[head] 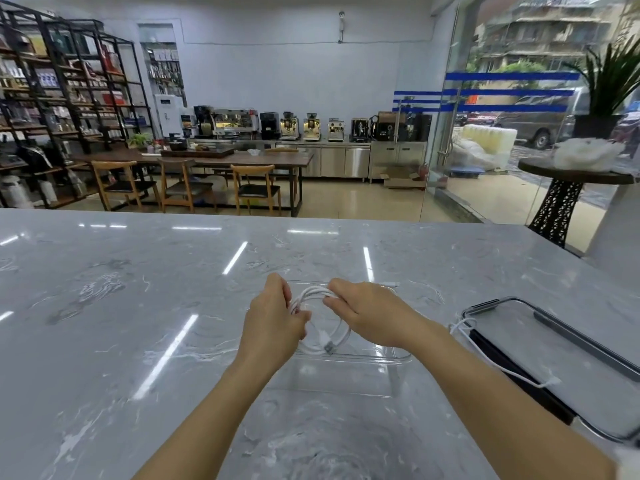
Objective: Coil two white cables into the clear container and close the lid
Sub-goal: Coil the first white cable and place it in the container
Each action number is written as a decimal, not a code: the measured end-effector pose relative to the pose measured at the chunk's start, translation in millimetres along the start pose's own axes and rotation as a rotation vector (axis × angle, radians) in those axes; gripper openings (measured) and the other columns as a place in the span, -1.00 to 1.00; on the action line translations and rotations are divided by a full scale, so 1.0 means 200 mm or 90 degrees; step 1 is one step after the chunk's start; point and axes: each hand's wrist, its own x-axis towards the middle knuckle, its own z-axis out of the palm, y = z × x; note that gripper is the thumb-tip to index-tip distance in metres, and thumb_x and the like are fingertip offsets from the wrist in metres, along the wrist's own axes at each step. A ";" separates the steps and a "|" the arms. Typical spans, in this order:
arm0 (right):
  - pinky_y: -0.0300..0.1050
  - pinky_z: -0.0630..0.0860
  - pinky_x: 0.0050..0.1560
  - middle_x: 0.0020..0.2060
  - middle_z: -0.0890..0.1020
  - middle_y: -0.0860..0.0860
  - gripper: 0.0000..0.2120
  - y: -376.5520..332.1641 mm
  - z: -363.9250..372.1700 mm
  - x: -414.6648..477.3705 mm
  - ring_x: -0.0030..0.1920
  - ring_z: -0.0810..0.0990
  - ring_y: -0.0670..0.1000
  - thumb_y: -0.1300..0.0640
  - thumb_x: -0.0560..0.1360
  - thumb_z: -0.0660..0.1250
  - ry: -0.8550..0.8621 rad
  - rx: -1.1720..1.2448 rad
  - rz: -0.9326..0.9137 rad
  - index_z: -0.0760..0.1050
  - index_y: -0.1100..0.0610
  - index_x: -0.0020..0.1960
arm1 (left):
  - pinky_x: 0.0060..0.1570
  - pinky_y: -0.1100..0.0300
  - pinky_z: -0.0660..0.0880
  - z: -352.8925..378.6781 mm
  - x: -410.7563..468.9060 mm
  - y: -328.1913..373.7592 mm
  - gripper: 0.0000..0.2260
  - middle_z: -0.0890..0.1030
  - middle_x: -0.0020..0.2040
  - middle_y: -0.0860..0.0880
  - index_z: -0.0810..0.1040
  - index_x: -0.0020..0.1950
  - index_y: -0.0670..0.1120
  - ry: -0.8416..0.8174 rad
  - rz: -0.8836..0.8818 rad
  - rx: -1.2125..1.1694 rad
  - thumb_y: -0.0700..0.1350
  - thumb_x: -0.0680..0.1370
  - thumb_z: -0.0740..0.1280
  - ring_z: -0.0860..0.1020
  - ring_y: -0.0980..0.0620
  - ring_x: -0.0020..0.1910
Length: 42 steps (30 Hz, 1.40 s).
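We see both hands over the clear container [388, 358] on the grey marble counter [138, 289]. The left hand [273, 323] and the right hand [367, 315] each pinch a side of a coiled white cable [332, 341], its loops hanging between them above the open box. To the right, well apart, the lid [554, 358] lies flat, and a second white cable [498, 367] trails across it.
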 end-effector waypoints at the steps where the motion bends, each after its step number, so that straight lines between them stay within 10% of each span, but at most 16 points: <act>1: -0.05 0.30 -0.24 -0.44 0.33 -0.06 -0.79 -0.01 0.01 0.00 -0.31 0.39 0.09 0.00 0.61 0.02 0.009 0.006 -0.009 0.20 0.09 -0.13 | -0.33 -0.01 0.49 0.01 0.00 -0.01 -0.68 0.51 -0.32 -0.11 0.21 -0.26 -0.01 0.029 0.023 0.029 -0.27 0.47 0.33 0.58 -0.13 -0.34; 10: -0.19 0.32 -0.62 -0.56 0.45 -0.04 -0.86 -0.06 0.11 0.03 -0.63 0.34 0.05 0.04 0.51 0.12 0.327 -0.188 -0.223 0.33 0.09 -0.16 | -0.34 0.10 0.41 -0.01 0.00 -0.01 -0.79 0.40 -0.18 -0.02 0.24 -0.02 -0.08 0.210 -0.028 -0.107 0.00 0.56 0.23 0.43 0.01 -0.33; 13: -0.09 0.42 -0.29 -0.46 0.55 -0.05 -0.83 0.00 0.11 0.04 -0.45 0.47 0.01 0.03 0.53 0.15 0.411 -0.233 -0.276 0.45 0.08 -0.13 | -0.35 0.18 0.40 -0.06 0.02 -0.04 -0.68 0.40 -0.17 -0.04 0.34 0.03 -0.16 0.063 -0.173 -0.198 0.07 0.52 0.30 0.41 0.05 -0.34; 17: -0.07 0.21 -0.03 -0.35 0.59 -0.06 -0.94 0.06 0.12 0.04 -0.12 0.47 -0.02 0.07 0.54 0.19 0.473 -0.278 -0.303 0.40 -0.01 -0.11 | -0.40 0.27 0.57 -0.12 0.00 -0.07 -0.84 0.61 -0.28 -0.15 0.57 -0.11 -0.27 -0.128 -0.252 -0.532 -0.42 0.50 0.21 0.60 0.02 -0.38; 21: -0.08 0.28 0.02 -0.13 0.69 0.02 -0.74 0.14 0.18 0.03 0.04 0.53 0.00 0.32 0.36 0.41 0.481 -0.283 -0.319 0.43 0.04 -0.12 | -0.10 -0.05 0.62 -0.22 0.00 -0.10 -0.78 0.65 -0.12 -0.28 0.52 0.01 -0.36 -0.211 -0.361 -0.843 -0.32 0.43 0.19 0.67 -0.15 -0.16; 27: -0.13 0.34 0.13 0.02 0.68 0.10 -0.72 0.15 0.23 0.01 0.16 0.57 0.05 0.42 0.38 0.23 0.384 -0.162 -0.270 0.59 0.17 -0.03 | -0.33 0.10 0.64 -0.16 -0.03 -0.08 -0.88 0.62 -0.23 -0.20 0.53 -0.02 -0.32 -0.159 -0.295 -0.572 -0.29 0.50 0.30 0.66 0.01 -0.34; 32: -0.21 0.36 0.25 0.22 0.55 0.03 -0.61 0.08 0.21 -0.04 0.22 0.43 -0.13 0.06 0.51 0.14 0.296 0.152 -0.081 0.43 0.14 0.29 | -0.27 0.08 0.65 -0.14 -0.03 -0.09 -0.95 0.60 -0.28 -0.15 0.56 -0.11 -0.24 -0.161 -0.248 -0.509 -0.30 0.50 0.31 0.62 0.00 -0.35; 37: -0.34 0.21 0.23 0.34 0.45 0.06 -0.55 0.03 0.22 0.00 0.33 0.42 0.05 0.14 0.50 0.32 0.296 0.093 0.030 0.33 0.17 0.36 | -0.15 0.02 0.63 -0.10 -0.04 -0.07 -0.92 0.58 -0.41 -0.10 0.54 -0.12 -0.19 -0.197 -0.207 -0.449 -0.33 0.50 0.30 0.60 -0.07 -0.35; 42: -0.11 0.46 -0.01 0.07 0.63 0.13 -0.58 0.03 0.25 -0.01 0.01 0.58 0.15 0.35 0.48 0.22 0.240 0.052 0.045 0.38 0.15 0.32 | -0.11 0.10 0.43 -0.04 -0.04 -0.08 -0.94 0.50 -0.25 -0.07 0.51 -0.12 -0.12 -0.153 -0.048 -0.191 -0.21 0.54 0.27 0.45 0.00 -0.23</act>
